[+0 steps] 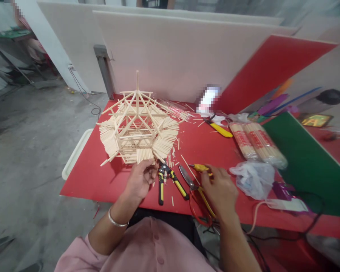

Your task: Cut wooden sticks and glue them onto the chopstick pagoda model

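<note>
A model built of thin wooden sticks [137,130] stands on the red tabletop [107,185], with a tall pointed frame on top. My left hand [143,175] is at its front edge, fingers curled by a row of short sticks; what they hold, if anything, is hidden. My right hand [219,187] is closed round a yellow-handled tool [200,167], whose tip points left. Pliers with black and yellow handles [161,185] lie between the hands. Shears with red and yellow handles [189,179] rest just left of my right hand.
Bundled sticks in plastic [257,143], a crumpled clear bag [253,179] and a green board [308,166] are on the right. Yellow-handled pliers [221,129] lie farther back, near a blurred bright screen [208,100]. Cables hang at the right front edge. Stick offcuts are scattered mid-table.
</note>
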A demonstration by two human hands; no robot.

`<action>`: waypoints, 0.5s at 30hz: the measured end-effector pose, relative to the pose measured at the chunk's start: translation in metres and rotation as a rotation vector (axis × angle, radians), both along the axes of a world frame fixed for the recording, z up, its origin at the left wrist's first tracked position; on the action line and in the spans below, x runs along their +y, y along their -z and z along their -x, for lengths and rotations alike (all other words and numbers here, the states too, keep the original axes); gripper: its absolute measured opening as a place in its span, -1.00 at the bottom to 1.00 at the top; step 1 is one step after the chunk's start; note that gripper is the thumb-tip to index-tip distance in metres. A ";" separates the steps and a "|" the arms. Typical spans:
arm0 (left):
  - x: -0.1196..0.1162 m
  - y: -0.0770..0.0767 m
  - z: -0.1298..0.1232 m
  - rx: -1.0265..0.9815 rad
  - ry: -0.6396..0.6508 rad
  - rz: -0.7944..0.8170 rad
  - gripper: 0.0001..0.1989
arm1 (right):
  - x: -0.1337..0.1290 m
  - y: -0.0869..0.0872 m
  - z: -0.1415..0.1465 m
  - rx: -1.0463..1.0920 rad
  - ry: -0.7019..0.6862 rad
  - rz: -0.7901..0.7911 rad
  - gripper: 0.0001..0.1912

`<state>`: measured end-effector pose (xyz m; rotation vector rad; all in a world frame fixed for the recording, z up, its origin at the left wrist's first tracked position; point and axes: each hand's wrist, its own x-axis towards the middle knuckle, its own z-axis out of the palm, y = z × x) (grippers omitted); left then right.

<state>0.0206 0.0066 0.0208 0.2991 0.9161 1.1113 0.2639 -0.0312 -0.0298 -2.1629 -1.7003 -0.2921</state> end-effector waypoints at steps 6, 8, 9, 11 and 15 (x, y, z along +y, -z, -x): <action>0.000 0.002 0.000 -0.013 0.011 -0.011 -0.79 | -0.013 0.018 -0.067 0.042 0.228 0.432 -0.52; 0.000 0.002 0.001 -0.012 0.011 -0.012 -0.79 | -0.015 0.026 -0.078 0.095 0.233 0.491 -0.50; 0.000 0.002 0.001 -0.011 0.013 -0.011 -0.79 | -0.015 0.029 -0.080 0.121 0.223 0.493 -0.49; 0.000 0.002 0.001 -0.008 0.013 -0.012 -0.78 | -0.015 0.035 -0.082 0.180 0.188 0.463 -0.46; -0.001 0.003 0.001 -0.016 0.008 -0.014 -0.78 | -0.008 0.042 -0.084 0.367 0.150 0.466 -0.43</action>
